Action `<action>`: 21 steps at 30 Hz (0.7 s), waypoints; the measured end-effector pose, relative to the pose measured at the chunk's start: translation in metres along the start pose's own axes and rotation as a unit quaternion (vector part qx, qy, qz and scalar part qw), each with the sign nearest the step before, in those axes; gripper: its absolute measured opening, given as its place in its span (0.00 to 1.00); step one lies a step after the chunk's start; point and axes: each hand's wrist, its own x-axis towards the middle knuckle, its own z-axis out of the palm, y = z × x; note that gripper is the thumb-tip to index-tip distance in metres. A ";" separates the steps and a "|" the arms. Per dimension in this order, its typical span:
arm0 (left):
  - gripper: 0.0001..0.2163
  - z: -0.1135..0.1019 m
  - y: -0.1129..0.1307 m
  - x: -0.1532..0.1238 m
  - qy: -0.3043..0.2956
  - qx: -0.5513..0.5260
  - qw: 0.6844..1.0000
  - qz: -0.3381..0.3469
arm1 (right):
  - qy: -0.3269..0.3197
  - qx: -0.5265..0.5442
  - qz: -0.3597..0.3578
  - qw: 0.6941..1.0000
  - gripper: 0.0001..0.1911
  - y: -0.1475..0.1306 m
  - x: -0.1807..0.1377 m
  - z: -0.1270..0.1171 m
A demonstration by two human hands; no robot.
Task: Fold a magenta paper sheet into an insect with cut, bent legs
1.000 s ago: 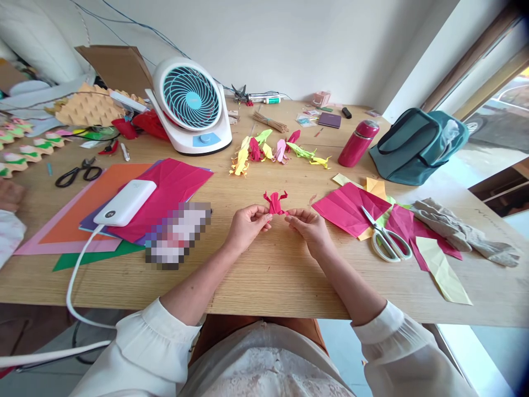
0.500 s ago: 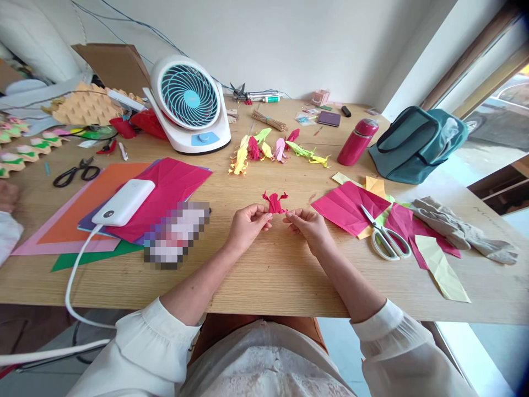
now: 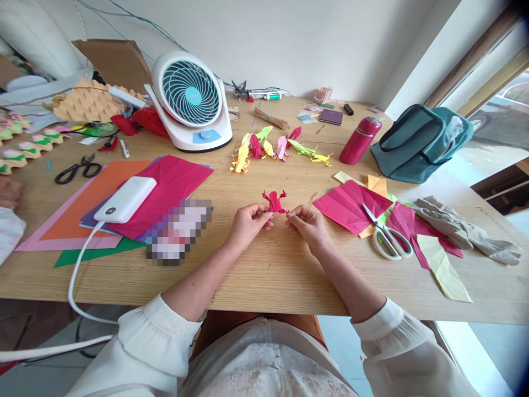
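Observation:
A small red origami frog [image 3: 274, 202] is held just above the wooden table, its two upper legs bent and pointing away from me. My left hand [image 3: 251, 225] pinches its lower left side between thumb and fingers. With thumb and forefinger, my right hand [image 3: 306, 225] grips the thin lower right leg. The fingertips hide part of the frog's lower end. Beyond it lies a group of folded paper figures, among them a yellow one [image 3: 240, 160], a pink one [image 3: 281, 148] and a green one [image 3: 301, 148].
White-handled scissors [image 3: 390, 241] rest on red paper sheets [image 3: 351, 205] at right, near a grey cloth [image 3: 446, 220]. A red flask [image 3: 361, 140] and teal bag [image 3: 419, 144] stand behind. At left are a fan [image 3: 192, 105], power bank [image 3: 126, 199] and another person's hand [image 3: 10, 190].
The view has shifted slightly. Both hands keep their pinch on the red origami frog, which stays in nearly the same place.

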 end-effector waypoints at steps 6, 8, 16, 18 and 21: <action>0.10 -0.002 0.009 -0.001 -0.013 -0.036 0.996 -0.077 | 0.003 -0.047 -0.022 0.999 0.17 0.003 0.001 -0.002; 0.09 -0.002 0.012 -0.001 -0.021 -0.031 0.995 -0.091 | 0.005 -0.068 -0.030 0.997 0.16 0.002 0.001 -0.002; 0.08 -0.005 0.018 -0.002 -0.021 0.028 0.995 -0.089 | 0.005 -0.176 -0.047 0.983 0.16 0.000 0.000 -0.007; 0.06 -0.006 0.018 0.000 -0.022 0.052 0.994 -0.089 | 0.004 -0.226 -0.055 0.973 0.16 0.000 0.000 -0.009; 0.03 -0.007 0.016 0.001 -0.021 0.138 0.989 -0.055 | 0.017 -0.310 -0.071 0.948 0.13 0.000 -0.001 -0.010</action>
